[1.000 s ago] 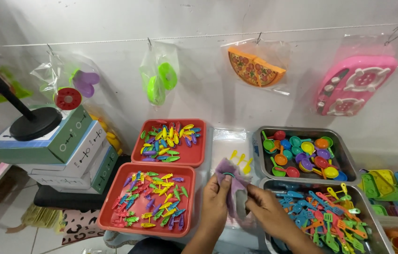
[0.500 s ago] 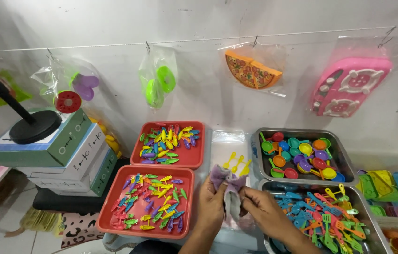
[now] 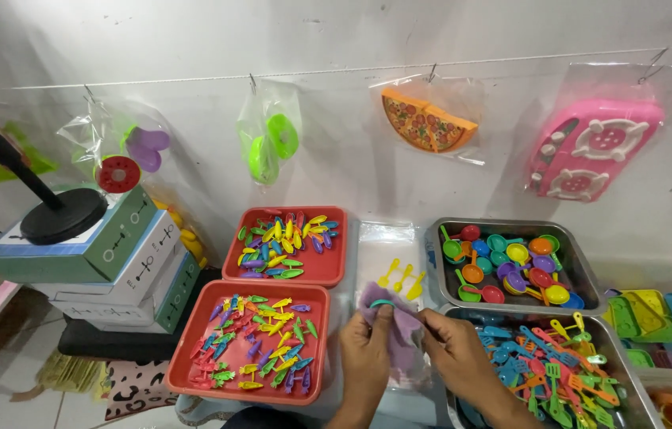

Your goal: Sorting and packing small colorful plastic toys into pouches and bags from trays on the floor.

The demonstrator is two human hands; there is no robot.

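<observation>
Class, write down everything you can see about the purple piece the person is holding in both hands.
The purple piece is a pale lilac, flat-looking item, probably plastic; its exact shape is unclear because the hands cover much of it. It sits low in the middle of the view, above a clear plastic bag, between the red tray of small fish-shaped toys and the metal tray of toy utensils. The left hand grips its left side, thumb on top beside a small green ring. The right hand pinches its right edge.

wall (image 3: pixel 336 48): white, smudged, evenly lit | line (image 3: pixel 193 73): strung across wall, hung with clear bags of plastic toys | stacked boxes (image 3: pixel 105 262): left, under round black stand base (image 3: pixel 63 215) | floor (image 3: pixel 10 373): pale tile, lower left
</observation>
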